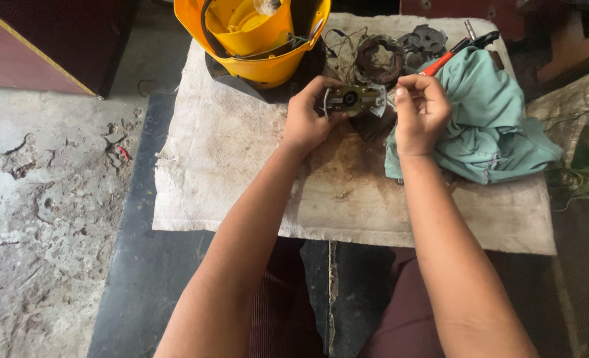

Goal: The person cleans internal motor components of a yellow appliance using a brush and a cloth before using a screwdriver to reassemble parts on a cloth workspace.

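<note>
Maroon cloth covers the person's lap at the near edge, and both bare forearms reach up from it over a stained, off-white cloth (241, 172) spread across the bench (128, 219). Above the middle of that cloth, the left hand (305, 119) grips the left end of a small metal motor part (354, 100), a flat silvery plate with a dark round hole in its centre, fingers curled tight around it. The right hand (419, 113) meets the part's right end, fingers pinched narrowly together at its edge; whether they hold something tiny there cannot be told. Just right of that hand lies a crumpled teal rag (493, 126). Beyond the hands sit a dark round motor winding (379, 58) with loose thin wires, then red-handled pliers (450, 58) resting on the rag's far edge. Farthest, at the bench's back left, stands a yellow plastic appliance housing (261, 40) on a dark base.
</note>
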